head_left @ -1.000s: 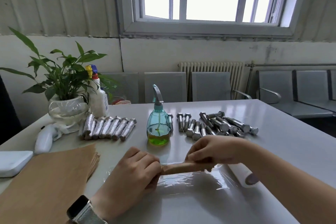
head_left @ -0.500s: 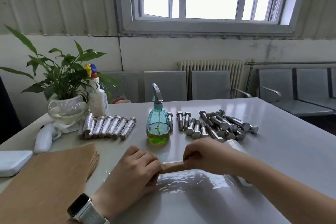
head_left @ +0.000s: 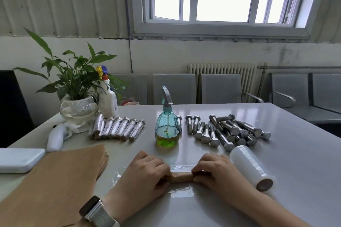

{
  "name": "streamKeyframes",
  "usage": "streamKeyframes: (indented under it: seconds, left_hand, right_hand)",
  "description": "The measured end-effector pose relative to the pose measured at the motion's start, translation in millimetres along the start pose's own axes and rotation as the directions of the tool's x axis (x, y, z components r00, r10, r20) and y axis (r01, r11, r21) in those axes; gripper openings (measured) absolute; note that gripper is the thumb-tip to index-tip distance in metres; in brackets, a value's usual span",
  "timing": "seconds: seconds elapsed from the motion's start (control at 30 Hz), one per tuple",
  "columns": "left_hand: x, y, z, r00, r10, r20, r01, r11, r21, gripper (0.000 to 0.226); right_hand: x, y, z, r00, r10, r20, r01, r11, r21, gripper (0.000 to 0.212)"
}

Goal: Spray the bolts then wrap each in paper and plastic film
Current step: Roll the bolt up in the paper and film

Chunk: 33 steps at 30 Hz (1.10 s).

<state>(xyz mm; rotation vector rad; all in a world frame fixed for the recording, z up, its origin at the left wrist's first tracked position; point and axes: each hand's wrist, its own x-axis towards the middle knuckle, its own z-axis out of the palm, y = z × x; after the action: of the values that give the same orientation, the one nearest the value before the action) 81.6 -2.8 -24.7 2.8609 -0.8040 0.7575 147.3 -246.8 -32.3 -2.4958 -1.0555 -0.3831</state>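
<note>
Progress: seven finished bundles (head_left: 118, 128), wrapped in film, are lying in a row on the desk (head_left: 295, 162) at the left, just in front of the potted plant (head_left: 77, 86). A larger group of bare bolts (head_left: 227, 132) is lying at the right of the spray bottle (head_left: 167, 125), some in a neat row, others piled loosely; whether these have been sprayed cannot be told. On that count the task is judged well under half done.

Item in hand: one paper-wrapped bolt (head_left: 181, 177) is lying crosswise at the near centre of the desk, on a sheet of plastic film (head_left: 181, 192) spread flat beneath it. A strip of film is showing along its far side, so the film stage for this piece is judged to be under way, not complete.

Hands: the left hand (head_left: 145, 173) is gripping the left end of the wrapped bolt, fingers curled over it, knuckles up. The right hand (head_left: 212, 170) is gripping the right end in the same manner. Both wrists are lying low over the desk; a watch is showing on the left wrist.

Supplies: the film roll (head_left: 251, 167) is lying just beside the right hand. The stack of brown paper (head_left: 55, 180) is sitting at the near left.
</note>
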Motion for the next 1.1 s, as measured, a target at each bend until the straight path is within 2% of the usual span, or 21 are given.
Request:
streamKeyframes:
  seconds: [0.07,0.13,0.2,0.27,0.4,0.53,0.67,0.77,0.83,0.93,1.1]
  left_hand:
    - [-2.7,-3.5,-3.4,0.995,-0.104,0.005,0.104,0.986,-0.131,0.022]
    - [-7.9,-9.1,-7.0,0.972,-0.226,-0.064,0.202,0.944,-0.26,0.024]
    - [-12.4,-14.7,-12.1,0.936,-0.316,-0.154,0.263,0.92,-0.29,0.011]
    - [-15.4,-19.1,-17.2,0.92,-0.362,-0.152,0.314,0.911,-0.266,0.007]
    - [-16.6,-21.4,-13.6,0.944,-0.331,0.01,0.327,0.928,-0.176,0.012]
    - [-14.2,-23.2,-5.6,0.94,-0.324,0.106,0.337,0.932,-0.137,0.014]
    - [-21.9,-28.9,-1.8,0.94,-0.309,0.145,0.333,0.922,-0.195,0.025]
    - [-24.0,-31.4,-6.3,0.937,-0.3,0.178,0.343,0.882,-0.323,0.038]
    - [-24.3,-33.0,-9.5,0.941,-0.278,0.191,0.334,0.852,-0.404,0.03]
    - [-24.1,-33.9,-10.9,0.931,-0.303,0.202,0.364,0.8,-0.477,0.006]
    - [-20.5,-34.3,-11.7,0.892,-0.386,0.234,0.451,0.724,-0.522,0.008]
  right_hand:
    - [-0.8,-0.5,0.4,1.0,0.011,-0.019,-0.011,1.0,0.013,0.014]
    - [-0.6,-0.6,0.4,0.999,0.021,-0.024,-0.02,1.0,0.023,0.013]
    - [-0.8,-0.8,0.5,0.999,0.029,-0.016,-0.029,0.999,0.029,0.013]
    - [-0.7,-1.0,0.7,0.999,0.032,-0.013,-0.031,0.999,0.037,0.013]
    - [-1.6,-1.9,0.7,0.999,0.044,-0.014,-0.044,0.998,0.039,0.012]
    - [-0.8,-2.8,-0.2,0.999,0.048,-0.007,-0.047,0.998,0.052,0.012]
    - [0.3,-4.7,-3.3,0.998,0.056,0.005,-0.056,0.996,0.068,0.012]
    - [0.6,-6.6,-5.2,0.998,0.056,0.014,-0.057,0.995,0.084,0.011]
    - [0.5,-6.7,-5.3,0.998,0.056,0.007,-0.057,0.994,0.091,0.011]
    - [0.4,-6.9,-5.3,0.998,0.058,0.007,-0.058,0.994,0.093,0.01]
    - [0.6,-6.9,-4.5,0.998,0.055,-0.004,-0.054,0.993,0.101,0.01]
